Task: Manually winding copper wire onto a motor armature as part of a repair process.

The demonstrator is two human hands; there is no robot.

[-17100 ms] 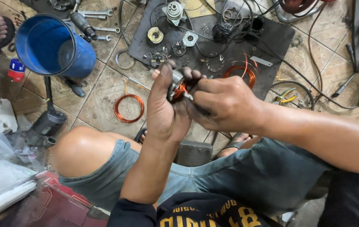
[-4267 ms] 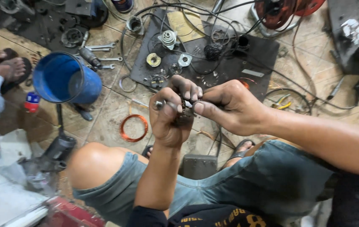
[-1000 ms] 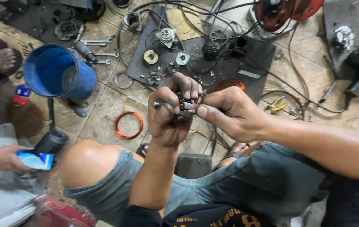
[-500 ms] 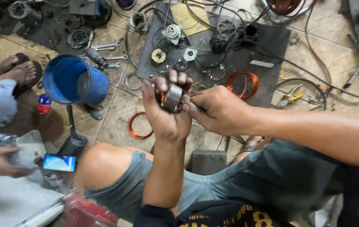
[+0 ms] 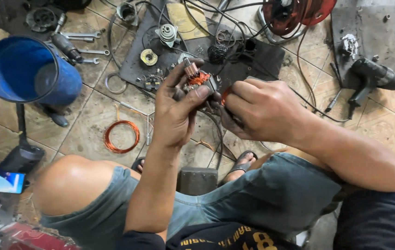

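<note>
Copper-wound armature (image 5: 197,78) between raised hands

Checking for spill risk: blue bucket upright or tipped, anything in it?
Tipped: the blue bucket lies tilted, mouth facing the camera. The inside looks empty, only blue wall showing.

One view only, from a camera worn on the person's head, facing steeply down over the chest and bent knees onto a tiled floor (image 5: 91,109). It sits close: the left hand (image 5: 176,109) and right hand (image 5: 262,109) fill the middle of the frame, forearms entering from the bottom and right edges. Beyond the hands, toward the top, lies a dark mat (image 5: 262,58); left of the mat stands a blue bucket (image 5: 31,69). No second view shares the scene
</note>
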